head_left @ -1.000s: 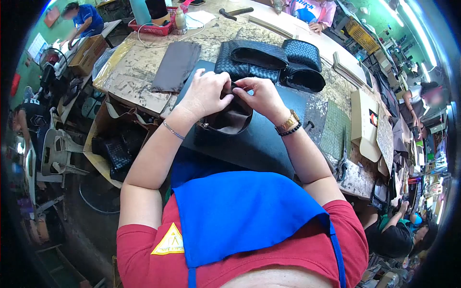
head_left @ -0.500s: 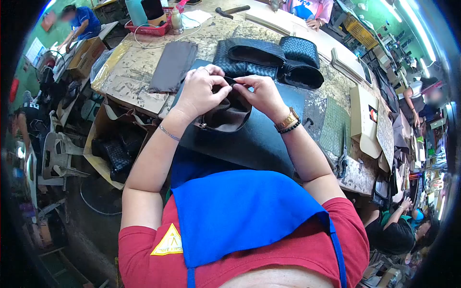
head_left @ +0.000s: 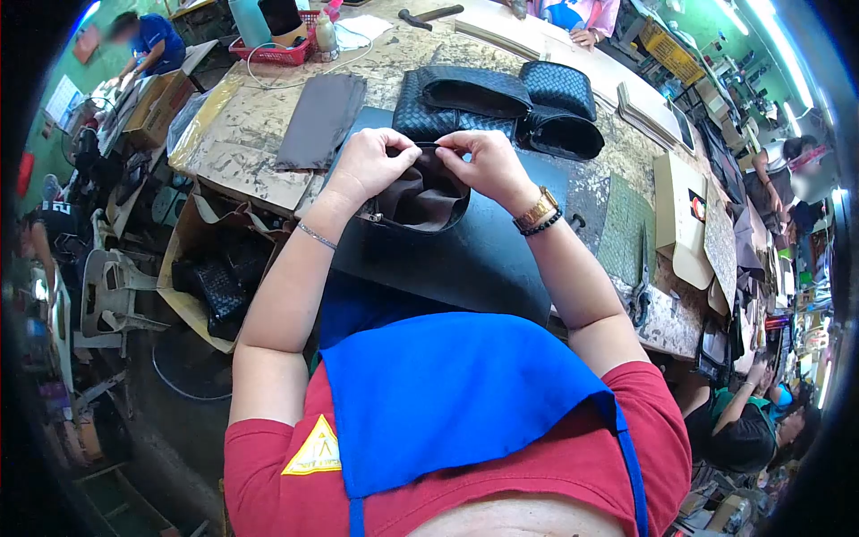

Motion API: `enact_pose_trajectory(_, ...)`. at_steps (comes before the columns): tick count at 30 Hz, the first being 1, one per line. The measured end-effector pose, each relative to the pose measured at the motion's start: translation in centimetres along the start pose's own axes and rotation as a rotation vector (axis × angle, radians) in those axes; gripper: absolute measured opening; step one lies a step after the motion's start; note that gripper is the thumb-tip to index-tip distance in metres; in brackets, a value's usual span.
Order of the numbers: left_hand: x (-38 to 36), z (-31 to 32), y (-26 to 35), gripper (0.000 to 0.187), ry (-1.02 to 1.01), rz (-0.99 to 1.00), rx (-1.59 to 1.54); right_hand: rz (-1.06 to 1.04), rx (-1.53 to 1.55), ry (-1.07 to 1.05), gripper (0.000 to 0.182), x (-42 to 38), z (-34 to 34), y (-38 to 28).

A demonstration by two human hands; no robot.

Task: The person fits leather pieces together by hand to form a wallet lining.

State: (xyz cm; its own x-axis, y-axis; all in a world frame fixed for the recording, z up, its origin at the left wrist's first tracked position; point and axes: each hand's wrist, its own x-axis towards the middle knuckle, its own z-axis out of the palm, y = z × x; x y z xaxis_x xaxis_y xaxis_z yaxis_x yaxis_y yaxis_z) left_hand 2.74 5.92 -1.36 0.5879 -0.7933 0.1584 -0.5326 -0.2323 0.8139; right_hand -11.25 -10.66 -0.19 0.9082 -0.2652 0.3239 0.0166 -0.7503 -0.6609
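Note:
A dark pouch (head_left: 420,201) with a brown fabric lining stands with its mouth toward me on a black mat (head_left: 501,259). My left hand (head_left: 371,166) pinches the far rim of the pouch between thumb and fingers. Just to its right, my right hand (head_left: 483,166) grips the same rim, thumb on the inner side. A small metal piece shows at the rim's left side. Beyond my hands lie several black woven-pattern pouches (head_left: 474,92), some with open mouths. Folded dark grey fabric (head_left: 322,121) rests left of them.
A red basket (head_left: 277,55) with bottles and a hammer (head_left: 429,16) are at the back. Scissors (head_left: 642,277) lie at the right edge, near a green mat (head_left: 624,228) and a cardboard piece (head_left: 680,224). A box of black pieces (head_left: 215,277) stands left. Other people work around.
My hands have moved slightly apart along the rim, the left to the left. The pouch's mouth looks wider and its lining shows more.

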Motion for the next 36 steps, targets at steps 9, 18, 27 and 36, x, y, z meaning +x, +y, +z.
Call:
enact_pose_trajectory(9, -0.8, -1.2, 1.7, 0.032, -0.165, 0.005, 0.158, 0.03, 0.064, -0.046, 0.015, 1.4, 0.4, 1.3)
enact_pose_trajectory(18, -0.7, -4.8, 4.3, 0.025, -0.323, 0.249, 0.894, 0.215, 0.473, -0.128, 0.014, -1.7, 1.1, -1.0)
enact_pose_trajectory(27, -0.7, -5.4, 0.6, 0.014, -0.333, 0.242, 0.112, 0.286, 0.519, -0.001, 0.017, -3.7, 2.2, 0.0)
enact_pose_trajectory(36, 0.9, -6.0, -0.4, 0.019, -0.443, -0.061, -0.036, 0.274, 0.527, -0.029, 0.019, -3.8, 2.0, 0.4)
